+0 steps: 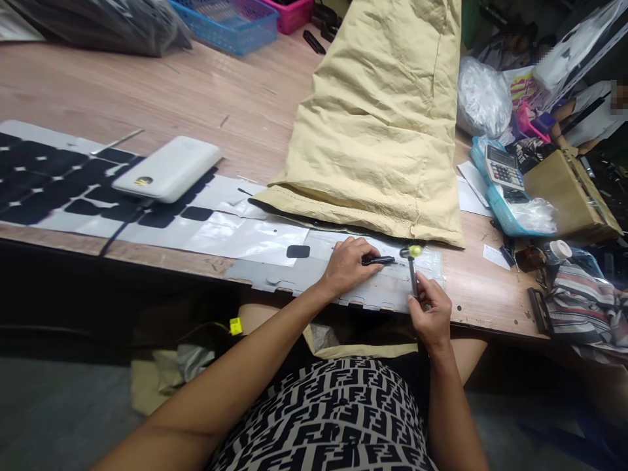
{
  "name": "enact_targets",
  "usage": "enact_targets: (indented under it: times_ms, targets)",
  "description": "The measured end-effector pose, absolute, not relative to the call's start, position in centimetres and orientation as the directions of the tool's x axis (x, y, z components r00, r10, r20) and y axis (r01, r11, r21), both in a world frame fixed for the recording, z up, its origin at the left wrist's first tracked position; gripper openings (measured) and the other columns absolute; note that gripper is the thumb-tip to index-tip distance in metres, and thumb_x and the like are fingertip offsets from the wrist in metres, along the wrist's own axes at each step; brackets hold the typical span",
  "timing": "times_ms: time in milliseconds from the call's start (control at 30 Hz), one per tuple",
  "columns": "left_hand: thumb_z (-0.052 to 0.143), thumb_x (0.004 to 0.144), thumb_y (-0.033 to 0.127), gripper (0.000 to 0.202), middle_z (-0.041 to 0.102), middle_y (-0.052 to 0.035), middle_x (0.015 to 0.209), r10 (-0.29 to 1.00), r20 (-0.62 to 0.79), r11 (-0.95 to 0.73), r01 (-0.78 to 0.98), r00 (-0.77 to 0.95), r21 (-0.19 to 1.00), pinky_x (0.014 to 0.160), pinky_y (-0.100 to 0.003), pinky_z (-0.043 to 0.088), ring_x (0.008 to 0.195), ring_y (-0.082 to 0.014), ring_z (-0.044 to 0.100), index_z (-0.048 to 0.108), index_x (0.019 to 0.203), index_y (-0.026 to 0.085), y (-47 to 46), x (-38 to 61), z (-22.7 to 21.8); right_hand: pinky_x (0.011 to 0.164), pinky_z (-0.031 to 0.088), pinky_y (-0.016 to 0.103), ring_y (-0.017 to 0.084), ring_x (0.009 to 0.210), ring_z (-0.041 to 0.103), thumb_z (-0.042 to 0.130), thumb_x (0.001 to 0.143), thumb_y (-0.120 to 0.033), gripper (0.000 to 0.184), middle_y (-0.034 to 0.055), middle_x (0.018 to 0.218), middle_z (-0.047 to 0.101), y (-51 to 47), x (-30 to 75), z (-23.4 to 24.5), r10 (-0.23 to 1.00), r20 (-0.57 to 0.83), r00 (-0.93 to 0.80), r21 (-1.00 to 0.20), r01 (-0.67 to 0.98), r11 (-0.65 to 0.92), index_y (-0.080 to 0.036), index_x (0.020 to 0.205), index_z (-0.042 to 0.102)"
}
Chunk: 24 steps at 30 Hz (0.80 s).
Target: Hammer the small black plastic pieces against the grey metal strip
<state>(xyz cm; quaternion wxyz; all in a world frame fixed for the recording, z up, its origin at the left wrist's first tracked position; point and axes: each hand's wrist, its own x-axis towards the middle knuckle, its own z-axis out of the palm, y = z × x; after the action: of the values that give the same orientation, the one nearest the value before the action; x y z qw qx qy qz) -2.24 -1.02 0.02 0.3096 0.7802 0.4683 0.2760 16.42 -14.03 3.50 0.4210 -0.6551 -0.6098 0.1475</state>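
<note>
My right hand (432,307) is closed round the dark handle of a small hammer (413,268). Its short head, dark at one end and yellow-green at the other, is over the near edge of the work surface. To its left, my left hand (348,265) has its fingers curled over a slim black piece (380,260) that points right, toward the hammer; its exact kind is unclear. Both hands are above a grey board (275,271) with notches in its front edge. A small black rounded patch (297,252) lies left of my left hand.
Beige cloth (377,144) spreads just beyond my hands. Black patches on white sheet (53,173) lie left, under a white power bank (167,169) with a cable. A blue basket (230,26) stands at the back; a calculator (504,167) and striped cloth (579,301) are right.
</note>
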Motion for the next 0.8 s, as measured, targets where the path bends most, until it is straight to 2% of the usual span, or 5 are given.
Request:
enact_targets:
  times_ms: [133, 333, 467, 667, 800]
  targets:
    - [0.074, 0.077, 0.033, 0.013, 0.069, -0.0011, 0.088, 0.902, 0.108, -0.35, 0.559, 0.419, 0.752, 0.088, -0.04, 0.039, 0.094, -0.0233, 0.058, 0.073, 0.087, 0.024, -0.8, -2.1, 0.5, 0.061, 0.05, 0.027, 0.014, 0.066, 0.054, 0.059, 0.083, -0.017, 0.045, 0.0003, 0.079, 0.059, -14.1, 15.0, 4.1, 0.938, 0.339, 0.077, -0.701, 0.685, 0.197, -0.022, 0.127, 0.068]
    - [0.074, 0.076, 0.03, 0.011, 0.067, -0.0013, 0.086, 0.904, 0.088, -0.331, 0.556, 0.419, 0.763, 0.087, -0.04, 0.038, 0.094, -0.023, 0.057, 0.071, 0.084, 0.023, -0.8, -2.0, 0.8, 0.065, 0.052, 0.03, 0.016, 0.07, 0.057, 0.056, 0.083, -0.013, 0.05, 0.0025, 0.082, 0.061, -13.6, 13.9, 3.8, 0.928, 0.373, -0.006, -0.658, 0.703, 0.269, -0.022, 0.131, 0.065]
    - [0.073, 0.076, 0.031, 0.011, 0.068, -0.0016, 0.087, 0.904, 0.085, -0.328, 0.549, 0.419, 0.769, 0.088, -0.04, 0.038, 0.094, -0.0236, 0.057, 0.071, 0.083, 0.023, -0.8, -2.0, 0.9, 0.063, 0.053, 0.029, 0.016, 0.068, 0.057, 0.055, 0.082, -0.012, 0.05, 0.0022, 0.081, 0.061, -13.4, 13.9, 3.7, 0.94, 0.341, -0.004, -0.659, 0.712, 0.242, -0.023, 0.13, 0.067]
    - [0.076, 0.074, 0.031, 0.013, 0.068, -0.0006, 0.086, 0.906, 0.088, -0.32, 0.534, 0.414, 0.783, 0.09, -0.041, 0.038, 0.094, -0.0232, 0.058, 0.073, 0.085, 0.024, -0.7, -2.0, 0.9, 0.063, 0.052, 0.03, 0.018, 0.071, 0.059, 0.057, 0.083, -0.015, 0.048, 0.0035, 0.084, 0.062, -13.7, 14.4, 3.7, 0.927, 0.37, 0.055, -0.653, 0.726, 0.218, -0.023, 0.13, 0.067]
    - [0.075, 0.075, 0.031, 0.013, 0.068, -0.0006, 0.086, 0.905, 0.095, -0.325, 0.53, 0.415, 0.783, 0.09, -0.041, 0.038, 0.095, -0.0232, 0.059, 0.073, 0.086, 0.023, -0.7, -2.0, 0.8, 0.059, 0.05, 0.028, 0.016, 0.068, 0.056, 0.056, 0.082, -0.014, 0.048, 0.0026, 0.082, 0.061, -13.8, 14.6, 3.5, 0.944, 0.327, 0.051, -0.669, 0.718, 0.193, -0.022, 0.128, 0.068]
